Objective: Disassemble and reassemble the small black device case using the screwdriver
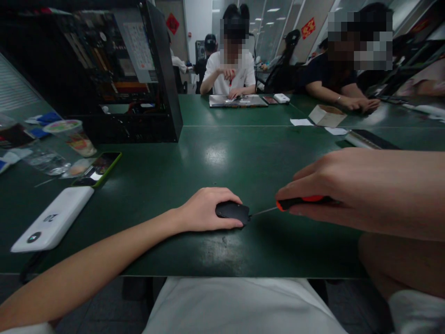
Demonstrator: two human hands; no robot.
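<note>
A black computer mouse point(229, 211) lies on the green tabletop point(208, 162), its underside seemingly turned up. Around it my left hand point(205, 208) is closed, thumb on the near side and fingers along the far side. My right hand point(330, 190) grips a screwdriver point(288, 203) by its red and black handle. The thin metal shaft points left, and its tip meets the right end of the mouse. Whether the tip sits in a screw or a seam is too small to tell.
An open black computer case point(170, 93) stands at the back left. Near it are a plastic cup point(74, 137), a phone point(104, 169) with a green edge and a white power bank point(52, 222). A small box point(327, 116) sits at right. Two people work across the table.
</note>
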